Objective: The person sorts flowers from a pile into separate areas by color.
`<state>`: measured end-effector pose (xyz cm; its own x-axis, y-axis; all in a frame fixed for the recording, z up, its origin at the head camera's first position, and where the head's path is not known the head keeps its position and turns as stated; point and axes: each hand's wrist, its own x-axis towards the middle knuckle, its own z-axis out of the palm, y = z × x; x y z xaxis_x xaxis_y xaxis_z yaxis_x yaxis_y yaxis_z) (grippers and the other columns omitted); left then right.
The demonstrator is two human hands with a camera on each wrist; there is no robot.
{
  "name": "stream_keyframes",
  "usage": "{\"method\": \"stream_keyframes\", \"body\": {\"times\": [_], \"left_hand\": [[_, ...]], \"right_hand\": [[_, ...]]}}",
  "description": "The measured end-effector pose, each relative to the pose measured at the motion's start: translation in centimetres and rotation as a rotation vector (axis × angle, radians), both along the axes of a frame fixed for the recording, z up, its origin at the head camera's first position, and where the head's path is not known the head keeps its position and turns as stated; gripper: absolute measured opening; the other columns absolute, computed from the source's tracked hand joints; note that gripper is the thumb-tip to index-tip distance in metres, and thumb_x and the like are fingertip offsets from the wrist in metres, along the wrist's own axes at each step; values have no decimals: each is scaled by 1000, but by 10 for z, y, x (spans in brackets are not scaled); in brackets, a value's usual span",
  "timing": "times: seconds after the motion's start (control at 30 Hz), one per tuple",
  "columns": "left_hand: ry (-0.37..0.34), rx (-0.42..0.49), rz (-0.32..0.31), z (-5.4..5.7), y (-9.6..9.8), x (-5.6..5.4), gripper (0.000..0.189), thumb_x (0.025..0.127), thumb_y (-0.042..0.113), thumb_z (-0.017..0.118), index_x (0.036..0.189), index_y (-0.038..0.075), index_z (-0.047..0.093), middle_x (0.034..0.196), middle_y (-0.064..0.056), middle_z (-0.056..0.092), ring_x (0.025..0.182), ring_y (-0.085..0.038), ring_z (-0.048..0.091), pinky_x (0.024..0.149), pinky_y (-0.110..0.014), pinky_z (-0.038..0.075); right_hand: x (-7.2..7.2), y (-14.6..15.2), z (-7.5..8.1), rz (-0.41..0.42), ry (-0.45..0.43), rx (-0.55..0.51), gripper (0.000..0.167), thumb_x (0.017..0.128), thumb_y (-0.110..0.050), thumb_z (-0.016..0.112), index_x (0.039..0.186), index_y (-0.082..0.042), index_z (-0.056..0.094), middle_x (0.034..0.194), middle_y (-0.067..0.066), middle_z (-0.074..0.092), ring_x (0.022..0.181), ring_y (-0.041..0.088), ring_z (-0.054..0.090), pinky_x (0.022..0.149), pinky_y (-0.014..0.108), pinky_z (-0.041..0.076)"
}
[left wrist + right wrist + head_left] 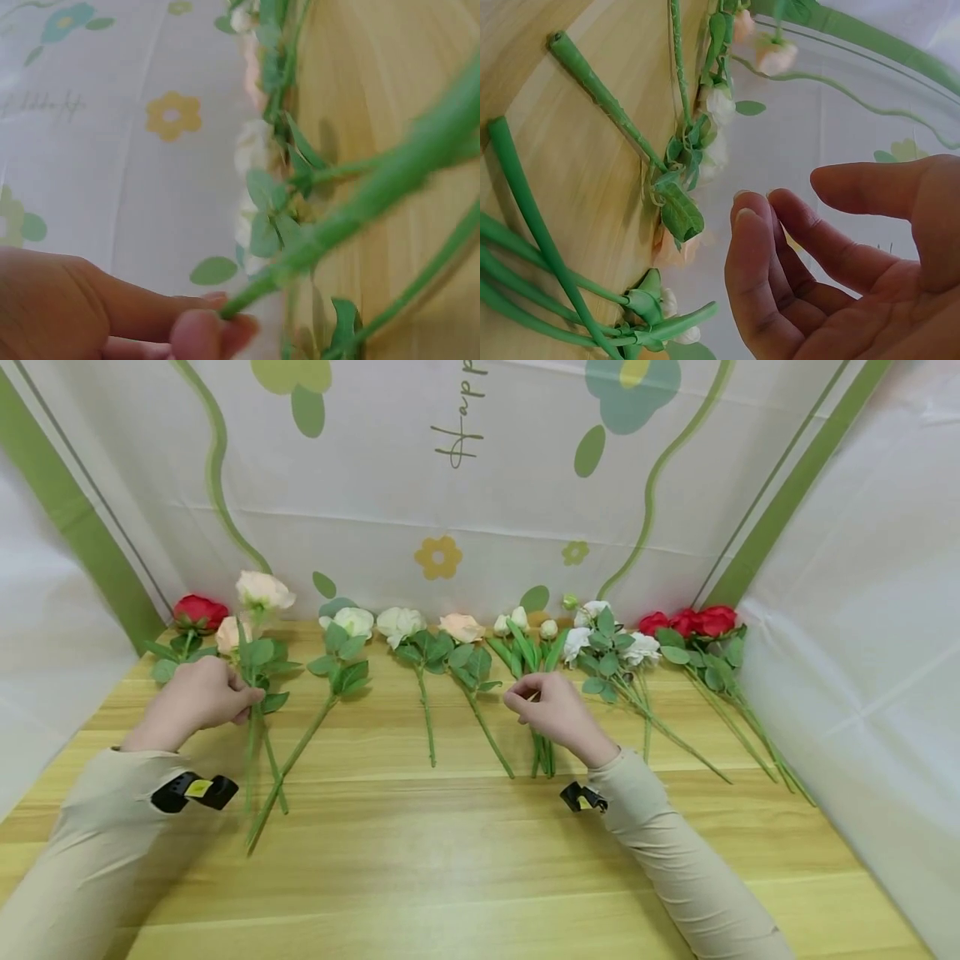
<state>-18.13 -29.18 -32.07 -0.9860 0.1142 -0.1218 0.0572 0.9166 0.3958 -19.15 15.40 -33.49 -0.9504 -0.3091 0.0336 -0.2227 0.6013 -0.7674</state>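
Observation:
My left hand (pixel 202 695) pinches the green stem (pixel 352 214) of a cream rose (pixel 262 591) between thumb and fingers, and the bloom stands raised above the others. Behind it a peach rose (pixel 229 635) lies on the table, its stem crossing near the held one. My right hand (pixel 557 708) hovers over the white tulips (pixel 520 620) and their stems (pixel 532 217). Its fingers (pixel 761 262) are loosely bent, thumb apart, with nothing between them. Left of the tulips lies another peach rose (pixel 462 627).
Two white roses (pixel 351 622) (pixel 401 623) lie left of centre on the wooden table (pixel 420 877). A red rose (pixel 199 610) is at the far left. White flowers (pixel 642 648) and several red roses (pixel 715 621) lie at the right. A printed cloth (pixel 360 485) stands behind.

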Motion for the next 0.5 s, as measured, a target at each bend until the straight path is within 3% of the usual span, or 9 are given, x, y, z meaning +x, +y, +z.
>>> {"method": "stream_keyframes", "body": {"times": [0.17, 0.3, 0.5], "left_hand": [[146, 105, 32, 4, 20, 6, 40, 100, 39, 57, 80, 7, 73, 65, 1, 68, 58, -20, 56, 52, -35, 40], [239, 253, 37, 3, 45, 13, 41, 99, 42, 58, 91, 5, 73, 68, -1, 69, 59, -19, 63, 48, -32, 41], [202, 539, 29, 0, 88, 27, 42, 95, 47, 62, 101, 7, 73, 76, -5, 70, 62, -21, 65, 43, -29, 41]], "right_hand": [[3, -2, -1, 17, -7, -11, 20, 98, -22, 63, 105, -6, 72, 98, 14, 68, 80, 36, 66, 63, 38, 54], [8, -6, 0, 30, -31, -50, 19, 98, -23, 63, 105, -7, 72, 96, 14, 68, 81, 37, 66, 67, 43, 55], [20, -23, -1, 108, -131, -171, 20, 99, -23, 63, 103, -6, 71, 95, 15, 67, 82, 36, 64, 72, 51, 54]]}}
